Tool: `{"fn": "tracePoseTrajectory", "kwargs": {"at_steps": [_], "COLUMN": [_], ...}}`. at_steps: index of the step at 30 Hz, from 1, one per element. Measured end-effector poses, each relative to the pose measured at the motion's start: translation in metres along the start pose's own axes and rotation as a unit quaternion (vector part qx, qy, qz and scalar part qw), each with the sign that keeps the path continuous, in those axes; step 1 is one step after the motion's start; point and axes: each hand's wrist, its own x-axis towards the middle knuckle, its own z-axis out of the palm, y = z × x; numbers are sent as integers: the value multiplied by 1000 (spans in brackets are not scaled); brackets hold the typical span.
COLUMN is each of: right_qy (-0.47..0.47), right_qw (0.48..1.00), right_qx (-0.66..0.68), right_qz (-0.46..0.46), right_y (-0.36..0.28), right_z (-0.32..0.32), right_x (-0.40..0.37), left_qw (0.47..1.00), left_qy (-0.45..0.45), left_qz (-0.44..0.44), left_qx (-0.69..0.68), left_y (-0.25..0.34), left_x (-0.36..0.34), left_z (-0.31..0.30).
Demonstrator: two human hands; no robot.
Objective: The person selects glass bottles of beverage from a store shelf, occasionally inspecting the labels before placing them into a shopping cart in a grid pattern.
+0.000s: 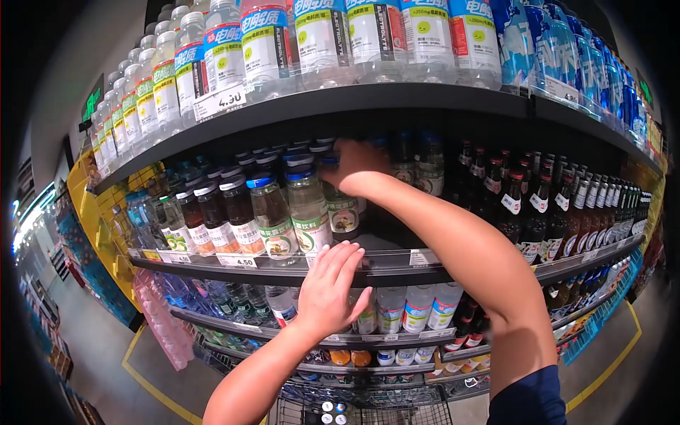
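Observation:
My right hand (358, 166) reaches deep into the middle shelf, its fingers curled around the top of a clear drink bottle (343, 212) with a green and white label. Motion and shadow blur the fingertips, and the bottle's cap is mostly hidden. To its left, at the shelf front, stand two similar bottles with blue caps, a nearer drink bottle (309, 212) and another drink bottle (269, 216). Fingers stretched out, my left hand (329, 287) rests open against the shelf's front edge (382, 268), below the bottles.
Electrolyte drink bottles (322, 39) line the shelf above, whose edge (425, 99) overhangs my right hand. Dark glass bottles (542, 205) stand to the right. Dark drink jars (205, 216) are at left. A wire cart (368, 414) sits below, with several white-topped items inside.

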Motion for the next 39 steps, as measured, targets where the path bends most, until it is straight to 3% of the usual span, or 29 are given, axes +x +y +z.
{"fn": "tracePoseTrajectory", "kwargs": {"at_steps": [5,9,11,17,19,21,23,25,26,29,30,35,36,37,39], "right_qy": [-31,-71,-32,-45,191,105,2,-152,-173,-229,-177,-204,-195,-196,-214], "right_qw": [999,995,996,993,951,981,990,982,979,971,980,979,976,976,963], "right_qx": [-6,-51,-65,-74,-217,-26,88,69,82,50,62,-2,-92,-94,-162], "right_qz": [-18,45,50,78,-104,-163,-110,-84,-72,-49,-68,-7,-31,-31,33], "right_y": [18,38,52,78,61,24,-10,-23,-26,-32,-29,-4,-6,-10,-17], "right_z": [-9,-37,-46,-57,-48,-41,-31,-19,-12,-14,-13,-27,-34,-42,-56], "right_x": [7,-5,-11,-15,-34,-42,-41,-22,-15,-7,-7,8,8,6,1], "left_qw": [1000,1000,1000,1000,1000,1000,1000,1000,1000,1000,1000,999,999,999,998], "left_qy": [3,-5,11,12,19,25,27,27,23,15,18,30,36,41,44], "left_qz": [-3,-6,-8,-9,-5,-6,-6,-11,-14,-8,-5,-6,-4,-2,-2], "left_qx": [-2,-8,-6,-6,-6,-4,-1,-4,-4,-9,-23,-35,-33,-31,-36], "left_y": [0,0,1,0,-2,-3,-2,-1,0,-3,-5,-6,-7,-7,-6], "left_x": [0,-1,-1,-1,-2,-2,-3,-2,-2,-3,-3,-5,-5,-5,-5], "left_z": [1,3,4,5,7,10,9,8,7,4,5,6,7,8,8]}}
